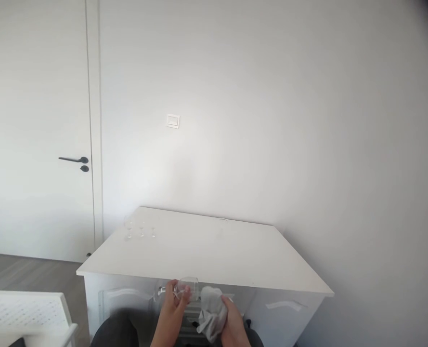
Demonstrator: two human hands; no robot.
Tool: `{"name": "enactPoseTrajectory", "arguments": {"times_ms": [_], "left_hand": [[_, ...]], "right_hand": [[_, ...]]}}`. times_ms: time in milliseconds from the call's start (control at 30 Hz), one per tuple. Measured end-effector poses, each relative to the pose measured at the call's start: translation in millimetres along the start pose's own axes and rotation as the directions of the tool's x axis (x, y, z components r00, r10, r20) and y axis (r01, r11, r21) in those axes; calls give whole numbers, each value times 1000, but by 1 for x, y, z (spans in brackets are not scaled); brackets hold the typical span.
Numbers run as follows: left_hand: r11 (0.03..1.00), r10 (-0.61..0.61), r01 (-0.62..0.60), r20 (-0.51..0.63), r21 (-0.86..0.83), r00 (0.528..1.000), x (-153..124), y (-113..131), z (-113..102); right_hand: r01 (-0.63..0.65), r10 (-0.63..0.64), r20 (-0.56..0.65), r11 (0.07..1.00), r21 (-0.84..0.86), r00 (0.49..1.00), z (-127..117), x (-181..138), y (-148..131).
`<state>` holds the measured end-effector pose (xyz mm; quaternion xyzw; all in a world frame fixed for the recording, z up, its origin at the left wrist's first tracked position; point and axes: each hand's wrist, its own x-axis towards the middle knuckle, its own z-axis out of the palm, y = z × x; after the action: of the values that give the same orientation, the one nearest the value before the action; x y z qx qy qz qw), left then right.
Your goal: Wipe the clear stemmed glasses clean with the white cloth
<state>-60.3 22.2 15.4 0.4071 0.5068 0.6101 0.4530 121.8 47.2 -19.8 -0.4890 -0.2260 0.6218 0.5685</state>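
My left hand (171,311) is closed around a clear wine glass (185,289), held on its side in front of the white cabinet. My right hand (231,323) grips a crumpled grey cloth (212,311) just to the right of the glass bowl, touching or nearly touching it. Both hands sit low in the view, below the cabinet's front edge.
A white cabinet top (206,250) stands against the wall. Three small clear glasses (140,229) stand at its back left, and another faint glass (223,224) near the back middle. A white door with a black handle (74,160) is at left, a white perforated surface (22,311) at lower left.
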Motion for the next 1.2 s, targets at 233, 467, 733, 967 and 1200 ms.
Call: {"name": "enactPoseTrajectory", "arguments": {"times_ms": [233, 467, 733, 967, 1200], "left_hand": [[1000, 0, 1, -76, 12, 997, -19, 10, 16], [999, 40, -39, 110, -15, 993, -10, 20, 19], [940, 50, -137, 270, 312, 962, -27, 31, 11], [905, 357, -426, 526, 12, 772, -34, 24, 9], [961, 190, -246, 343, 130, 920, -39, 44, 34]], "right_hand": [[252, -265, -29, 939, -234, 964, 38, -40, -9], [531, -468, 266, 802, -273, 843, 11, -51, 9], [642, -450, 467, 629, -440, 761, 1, -75, -17], [185, -175, 464, 982, 24, 868, 6, -85, -42], [296, -250, 348, 951, -85, 904, -9, -70, -28]]}}
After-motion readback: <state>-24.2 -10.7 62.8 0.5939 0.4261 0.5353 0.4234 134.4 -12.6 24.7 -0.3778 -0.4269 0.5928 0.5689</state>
